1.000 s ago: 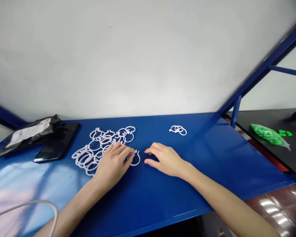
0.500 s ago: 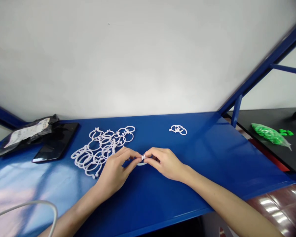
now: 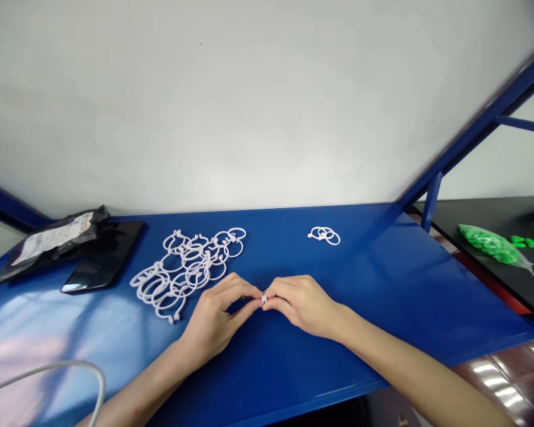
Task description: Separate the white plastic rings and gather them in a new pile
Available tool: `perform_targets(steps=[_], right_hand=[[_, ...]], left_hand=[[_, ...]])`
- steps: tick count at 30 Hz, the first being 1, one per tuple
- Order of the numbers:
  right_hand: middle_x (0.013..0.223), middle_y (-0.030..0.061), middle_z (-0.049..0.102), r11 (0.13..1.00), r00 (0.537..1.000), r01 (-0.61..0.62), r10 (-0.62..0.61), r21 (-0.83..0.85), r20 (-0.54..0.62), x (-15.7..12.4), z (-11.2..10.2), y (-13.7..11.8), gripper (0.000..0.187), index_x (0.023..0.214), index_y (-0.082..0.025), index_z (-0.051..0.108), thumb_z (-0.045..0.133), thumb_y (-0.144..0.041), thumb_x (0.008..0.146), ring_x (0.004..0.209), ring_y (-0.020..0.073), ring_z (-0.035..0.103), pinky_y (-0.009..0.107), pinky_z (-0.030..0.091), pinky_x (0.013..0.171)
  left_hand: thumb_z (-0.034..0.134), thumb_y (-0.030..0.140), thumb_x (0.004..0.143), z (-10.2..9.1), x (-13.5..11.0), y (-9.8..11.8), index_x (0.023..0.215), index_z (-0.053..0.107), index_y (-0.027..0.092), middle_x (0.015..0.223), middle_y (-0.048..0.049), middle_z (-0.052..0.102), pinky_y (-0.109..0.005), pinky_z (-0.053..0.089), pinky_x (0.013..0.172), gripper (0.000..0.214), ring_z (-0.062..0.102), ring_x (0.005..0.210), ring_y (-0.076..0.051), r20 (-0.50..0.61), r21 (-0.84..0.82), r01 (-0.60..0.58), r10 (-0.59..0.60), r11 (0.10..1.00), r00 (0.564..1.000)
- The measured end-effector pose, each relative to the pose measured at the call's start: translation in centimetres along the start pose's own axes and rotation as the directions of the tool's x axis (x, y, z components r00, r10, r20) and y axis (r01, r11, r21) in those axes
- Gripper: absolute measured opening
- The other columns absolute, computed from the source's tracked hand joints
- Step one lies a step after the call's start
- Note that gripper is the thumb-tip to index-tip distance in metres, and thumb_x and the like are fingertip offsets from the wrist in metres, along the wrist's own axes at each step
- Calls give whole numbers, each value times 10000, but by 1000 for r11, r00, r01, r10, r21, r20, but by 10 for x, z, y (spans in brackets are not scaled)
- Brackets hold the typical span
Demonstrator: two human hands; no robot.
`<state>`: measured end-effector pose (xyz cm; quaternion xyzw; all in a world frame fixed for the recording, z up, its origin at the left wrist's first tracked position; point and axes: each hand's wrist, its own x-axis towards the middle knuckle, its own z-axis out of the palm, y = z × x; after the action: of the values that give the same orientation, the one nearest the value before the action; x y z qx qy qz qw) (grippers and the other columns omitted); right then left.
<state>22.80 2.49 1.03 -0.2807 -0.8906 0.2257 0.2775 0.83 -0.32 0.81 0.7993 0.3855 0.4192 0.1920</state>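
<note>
White ring (image 3: 264, 299) sits pinched between the two hands (image 3: 214, 315) (image 3: 303, 303).

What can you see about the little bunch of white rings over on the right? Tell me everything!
The small cluster of white rings looks like three thin, plastic-looking hoops, overlapping each other, with little knobs too small to make out clearly. They seem to lie flat on the blue table, toward its back edge, beyond the right hand. No hand touches them.
</note>
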Motion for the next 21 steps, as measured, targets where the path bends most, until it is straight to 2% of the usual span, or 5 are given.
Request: perform_targets(steps=[8,11,14,17,21], right_hand=[[880,-2,779,997,997,-5,10,-73,75,2,-1,1,161,921,-212,684,598,-296,1027,752,145,726,246,503,705],[939,-5,794,988,993,-97,104,-122,55,7,-1,2,112,961,-224,691,650,-320,1000,808,158,749,249,505,718],[993,-2,800,958,977,-209,213,-195,-2,11,-10,9,109,983,-232,694,654,-333,997,839,168,756,255,502,720],[960,1,798,852,916,-402,380,-336,-132,11,-33,23,121,952,-236,694,650,-339,996,802,181,749,260,478,656],[1000,29,781,602,774,-633,483,-487,-408,5,-66,44,142,1027,-236,698,610,-346,1010,847,227,746,283,467,623]], left_hand=[[630,165,969,3,2,-1,978,708,218,848,-13,751,-254,564,682,95,666,762,-142,35,75,-131,129,989,991],[590,209,995,-3,6,-12,989,709,213,900,-30,763,-303,557,751,120,671,807,-165,53,247,-149,141,957,989],[586,252,990,-13,10,-33,1049,711,190,966,-80,759,-399,533,842,151,655,903,-242,-46,524,-52,89,850,995],[605,318,964,-24,10,-55,1075,713,167,1060,-142,724,-475,502,872,215,610,1000,-329,-113,696,73,9,714,994],[589,316,958,-28,9,-67,938,731,216,1039,-113,705,-455,477,836,175,585,984,-322,-92,750,87,-26,656,995]])
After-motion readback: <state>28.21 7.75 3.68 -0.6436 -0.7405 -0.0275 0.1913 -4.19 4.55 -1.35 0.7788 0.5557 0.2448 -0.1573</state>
